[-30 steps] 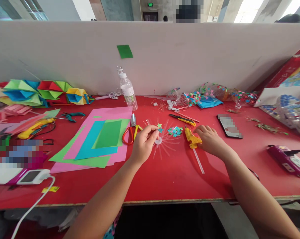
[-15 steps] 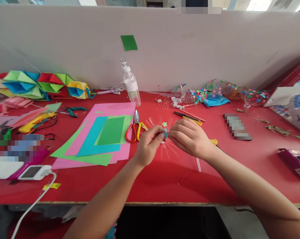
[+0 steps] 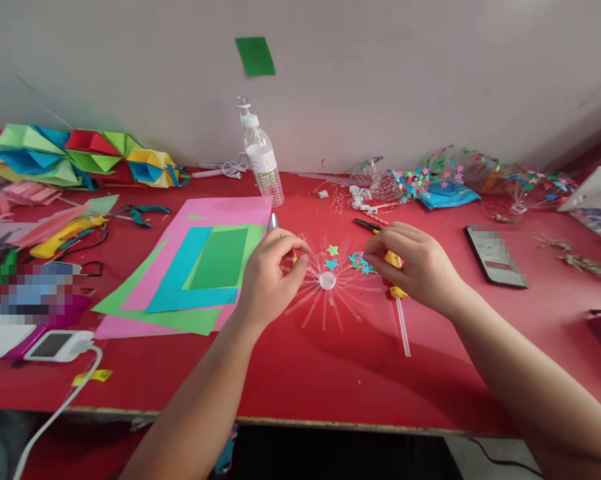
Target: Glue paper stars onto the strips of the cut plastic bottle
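My left hand (image 3: 275, 280) is to the left of a clear plastic bottle piece cut into thin strips (image 3: 327, 281), which lies spread like a flower on the red table. Its thumb and forefinger are pinched; whatever may be between them is too small to see. A green star (image 3: 333, 250) and a blue star (image 3: 331, 265) lie on the strips. My right hand (image 3: 415, 263) is over the right side, fingertips bunched at a small pile of star sequins (image 3: 363, 263). Under that hand show yellow tool parts (image 3: 396, 292) and a clear stick (image 3: 403, 327). Pliers (image 3: 274, 221) are mostly hidden behind my left hand.
Coloured paper sheets (image 3: 225, 260) lie left of my left hand. Plastic bottles (image 3: 261, 160) stand at the back by the wall. A phone (image 3: 495, 257) lies at right. Star-covered clear plastic pieces (image 3: 450, 167) are behind it. A white cable (image 3: 60, 410) hangs over the front edge.
My hands have moved apart, left hand leftward and right hand rightward to the sequin pile. The blue star between them now lies on the strips. The view has tilted down slightly.
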`<state>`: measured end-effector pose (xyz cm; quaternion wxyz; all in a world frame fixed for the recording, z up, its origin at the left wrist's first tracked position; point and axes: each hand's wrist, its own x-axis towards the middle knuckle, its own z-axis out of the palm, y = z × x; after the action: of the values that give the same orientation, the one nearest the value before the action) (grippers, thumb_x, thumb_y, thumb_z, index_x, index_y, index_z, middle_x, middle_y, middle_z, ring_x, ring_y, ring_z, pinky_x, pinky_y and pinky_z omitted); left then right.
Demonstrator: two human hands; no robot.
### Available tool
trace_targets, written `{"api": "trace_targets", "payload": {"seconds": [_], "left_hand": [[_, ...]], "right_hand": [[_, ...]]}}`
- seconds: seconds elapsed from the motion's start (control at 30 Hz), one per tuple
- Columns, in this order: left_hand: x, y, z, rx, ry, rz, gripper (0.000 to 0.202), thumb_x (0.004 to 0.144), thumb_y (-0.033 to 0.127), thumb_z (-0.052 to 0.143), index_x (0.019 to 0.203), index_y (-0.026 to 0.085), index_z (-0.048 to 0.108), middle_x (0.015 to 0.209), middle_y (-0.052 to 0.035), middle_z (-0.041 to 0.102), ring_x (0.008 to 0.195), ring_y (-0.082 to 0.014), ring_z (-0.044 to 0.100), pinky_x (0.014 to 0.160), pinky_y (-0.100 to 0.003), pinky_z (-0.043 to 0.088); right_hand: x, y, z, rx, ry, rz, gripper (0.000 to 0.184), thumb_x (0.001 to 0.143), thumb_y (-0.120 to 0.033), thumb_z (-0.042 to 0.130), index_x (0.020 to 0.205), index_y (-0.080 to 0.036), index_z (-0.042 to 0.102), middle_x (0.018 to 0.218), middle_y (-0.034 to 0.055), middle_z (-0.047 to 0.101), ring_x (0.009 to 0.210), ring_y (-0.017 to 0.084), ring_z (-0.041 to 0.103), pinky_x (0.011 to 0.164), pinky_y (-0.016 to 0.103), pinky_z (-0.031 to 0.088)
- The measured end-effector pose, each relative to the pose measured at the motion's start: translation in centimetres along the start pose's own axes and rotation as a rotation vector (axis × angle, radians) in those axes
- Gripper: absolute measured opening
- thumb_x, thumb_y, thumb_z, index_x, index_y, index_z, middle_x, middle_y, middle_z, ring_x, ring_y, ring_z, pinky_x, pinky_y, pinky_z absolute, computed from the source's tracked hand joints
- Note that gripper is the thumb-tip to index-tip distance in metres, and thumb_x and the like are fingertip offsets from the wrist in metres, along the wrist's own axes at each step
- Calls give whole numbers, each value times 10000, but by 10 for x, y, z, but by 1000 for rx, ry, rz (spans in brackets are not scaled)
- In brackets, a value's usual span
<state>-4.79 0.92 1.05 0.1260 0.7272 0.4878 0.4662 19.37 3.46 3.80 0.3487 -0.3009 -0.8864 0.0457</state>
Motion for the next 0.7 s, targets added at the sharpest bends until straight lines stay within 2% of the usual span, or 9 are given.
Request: {"api": "trace_targets", "payload": {"seconds": [0.17, 0.27, 0.33, 0.43, 0.57, 0.7], "left_hand": [[9, -5, -16, -11, -145, -52, 142, 819, 109, 544, 856, 201, 646, 978, -52, 632, 960, -191, 612, 856, -336, 502], [17, -15, -14, -3, -197, -15, 120, 867, 189, 547, 906, 204, 660, 1123, -77, 643, 1090, -214, 599, 974, -393, 475], [23, -22, -8, -42, -272, -2, 155, 893, 230, 529, 967, 217, 665, 1258, -85, 614, 1179, -231, 568, 1031, -440, 443], [28, -30, 2, -159, -359, -44, 183, 915, 245, 498, 951, 221, 676, 1244, -80, 637, 1169, -222, 587, 1012, -423, 463], [22, -27, 3, -142, -293, -78, 162, 900, 251, 527, 912, 217, 685, 1158, -83, 654, 1095, -210, 614, 934, -372, 500], [10, -17, -4, -117, -271, -124, 147, 892, 251, 536, 904, 205, 675, 1088, -75, 644, 940, -181, 638, 774, -308, 529]], "right_hand": [[1, -1, 3, 53, -42, 49, 82, 896, -166, 545, 822, -191, 571, 717, 6, 591, 678, 128, 539, 635, 247, 429], [1, -7, 5, 156, -84, 125, 86, 892, -142, 546, 826, -194, 564, 741, -5, 600, 644, 98, 534, 611, 211, 421], [-1, -13, 7, 209, -139, 159, 75, 893, -144, 553, 842, -198, 564, 755, -16, 612, 606, 77, 520, 584, 191, 406], [-6, -22, 10, 215, -223, 142, 35, 910, -186, 556, 884, -202, 572, 706, -39, 602, 554, 64, 492, 558, 184, 375], [-9, -29, 14, 82, -314, 28, 133, 960, -217, 467, 889, -186, 576, 717, -5, 625, 570, 89, 515, 561, 216, 351], [-9, -22, 15, 1, -268, 45, 151, 962, -233, 461, 881, -185, 580, 689, 1, 623, 589, 106, 555, 563, 223, 350]]}}
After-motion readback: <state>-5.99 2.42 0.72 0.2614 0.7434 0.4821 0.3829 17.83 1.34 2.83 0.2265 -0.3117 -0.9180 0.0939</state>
